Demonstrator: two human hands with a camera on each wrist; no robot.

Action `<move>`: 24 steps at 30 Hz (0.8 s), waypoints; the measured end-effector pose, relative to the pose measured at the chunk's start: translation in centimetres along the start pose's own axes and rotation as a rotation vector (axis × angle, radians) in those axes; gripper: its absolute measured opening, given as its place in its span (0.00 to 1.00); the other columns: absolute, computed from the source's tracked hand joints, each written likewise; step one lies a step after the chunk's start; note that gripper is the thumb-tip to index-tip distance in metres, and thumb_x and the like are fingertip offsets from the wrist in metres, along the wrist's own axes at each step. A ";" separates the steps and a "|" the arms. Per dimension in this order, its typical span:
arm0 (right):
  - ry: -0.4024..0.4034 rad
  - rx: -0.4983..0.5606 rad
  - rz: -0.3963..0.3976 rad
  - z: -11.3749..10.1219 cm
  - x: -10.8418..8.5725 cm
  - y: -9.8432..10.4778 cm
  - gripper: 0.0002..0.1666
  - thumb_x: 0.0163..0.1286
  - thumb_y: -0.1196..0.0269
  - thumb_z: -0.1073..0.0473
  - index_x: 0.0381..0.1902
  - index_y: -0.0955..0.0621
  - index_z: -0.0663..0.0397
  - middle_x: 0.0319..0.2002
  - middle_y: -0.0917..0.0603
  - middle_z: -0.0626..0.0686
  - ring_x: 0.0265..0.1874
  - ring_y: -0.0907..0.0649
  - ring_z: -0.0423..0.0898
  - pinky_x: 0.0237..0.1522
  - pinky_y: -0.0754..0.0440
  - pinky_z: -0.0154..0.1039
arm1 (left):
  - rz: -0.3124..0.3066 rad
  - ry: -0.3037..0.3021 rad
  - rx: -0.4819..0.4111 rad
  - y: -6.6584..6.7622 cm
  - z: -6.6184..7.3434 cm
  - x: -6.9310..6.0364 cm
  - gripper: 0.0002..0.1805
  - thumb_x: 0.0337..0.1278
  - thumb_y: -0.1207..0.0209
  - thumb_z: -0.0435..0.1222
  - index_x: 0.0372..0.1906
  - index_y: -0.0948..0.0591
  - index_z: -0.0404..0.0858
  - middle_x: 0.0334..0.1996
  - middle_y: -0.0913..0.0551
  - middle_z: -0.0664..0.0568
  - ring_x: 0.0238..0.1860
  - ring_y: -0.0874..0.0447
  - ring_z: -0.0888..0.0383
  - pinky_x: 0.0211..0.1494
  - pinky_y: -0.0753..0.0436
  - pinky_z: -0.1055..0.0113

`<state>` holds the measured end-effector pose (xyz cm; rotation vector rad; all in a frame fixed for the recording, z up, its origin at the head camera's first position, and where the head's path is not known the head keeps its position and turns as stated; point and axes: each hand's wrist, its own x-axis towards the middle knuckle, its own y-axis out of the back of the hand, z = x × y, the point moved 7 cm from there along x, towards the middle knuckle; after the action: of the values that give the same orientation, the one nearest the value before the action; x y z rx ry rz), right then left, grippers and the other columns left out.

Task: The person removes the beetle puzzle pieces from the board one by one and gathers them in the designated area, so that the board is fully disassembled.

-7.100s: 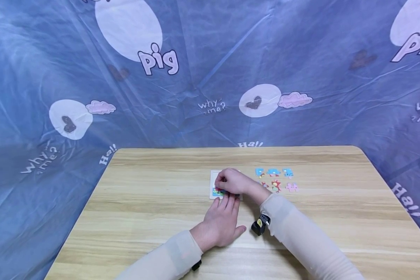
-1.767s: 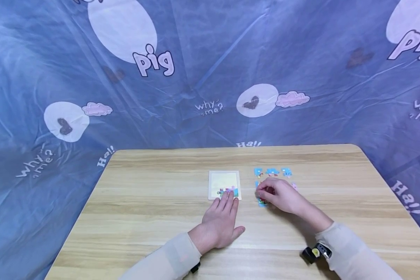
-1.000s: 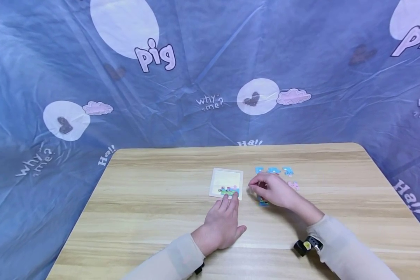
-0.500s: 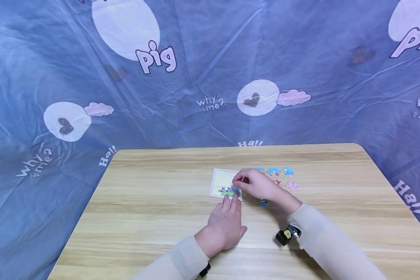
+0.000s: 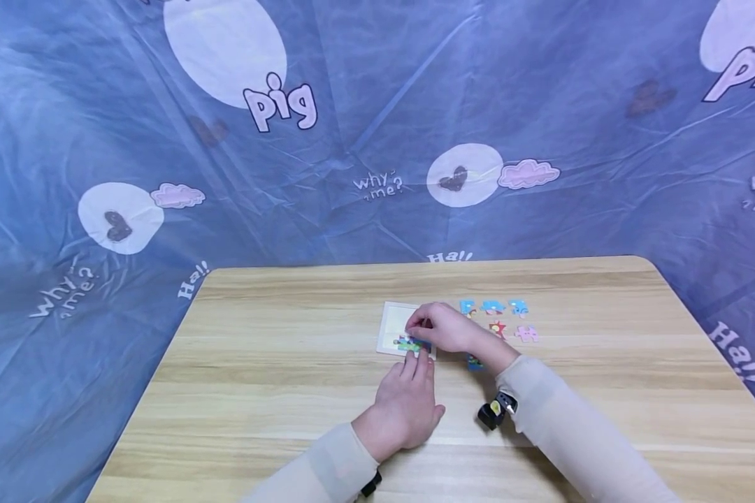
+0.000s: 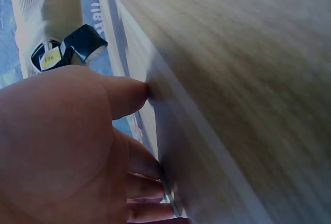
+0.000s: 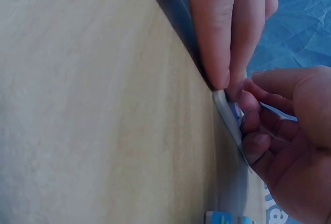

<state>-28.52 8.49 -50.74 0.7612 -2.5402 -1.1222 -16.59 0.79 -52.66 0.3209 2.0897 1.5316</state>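
Observation:
In the head view, a white puzzle tray (image 5: 386,323) lies near the middle of the table with joined, colourful puzzle pieces (image 5: 405,344) along its lower edge. My left hand (image 5: 403,409) lies below it, and its extended fingertips touch the near edge. Over the tray's right part, my right hand (image 5: 448,328) has thumb and fingers together in a pinch on a puzzle piece, mostly hidden by the fingers. The right wrist view shows the right hand (image 7: 302,136) with its fingertips low at the tray's edge, beside the left fingers (image 7: 212,38).
Loose puzzle pieces lie right of the tray: several blue ones (image 5: 493,307) at the back, a red one (image 5: 497,330) and a pink one (image 5: 526,334) in the middle, and a blue-green one (image 5: 475,362) in front. A blue printed cloth (image 5: 327,209) hangs behind the table (image 5: 258,363).
My right hand has moved left from the loose pieces to above the tray, and one piece is gone from the middle row. The tray has turned slightly. My left hand stays at its near edge.

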 end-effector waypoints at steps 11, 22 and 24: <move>0.005 -0.018 -0.038 -0.4 0.6 -0.4 0.08 0.78 0.33 0.61 0.43 0.08 0.55 0.39 0.09 0.48 0.36 0.17 0.36 0.45 0.17 0.36 | -0.003 -0.012 0.026 -0.1 0.1 0.1 0.44 0.81 0.57 0.65 0.86 0.39 0.41 0.88 0.44 0.48 0.86 0.44 0.51 0.74 0.26 0.66; 0.019 0.010 -0.107 -0.6 0.9 -1.1 0.13 0.82 0.38 0.60 0.47 0.07 0.58 0.41 0.12 0.51 0.35 0.18 0.36 0.45 0.15 0.34 | -0.036 -0.003 0.006 -0.3 0.1 0.1 0.44 0.83 0.59 0.64 0.88 0.43 0.40 0.89 0.47 0.49 0.87 0.46 0.51 0.74 0.26 0.65; 0.008 0.019 -0.103 -0.6 1.0 -1.0 0.13 0.82 0.38 0.60 0.45 0.07 0.57 0.40 0.13 0.51 0.34 0.18 0.37 0.44 0.15 0.34 | -0.037 -0.002 0.009 -0.3 0.1 0.1 0.44 0.83 0.59 0.64 0.88 0.43 0.40 0.89 0.47 0.49 0.87 0.46 0.51 0.76 0.27 0.65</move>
<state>-28.71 7.03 -51.11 0.9089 -2.5341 -1.1254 -16.59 0.83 -53.00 0.2854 2.0899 1.5008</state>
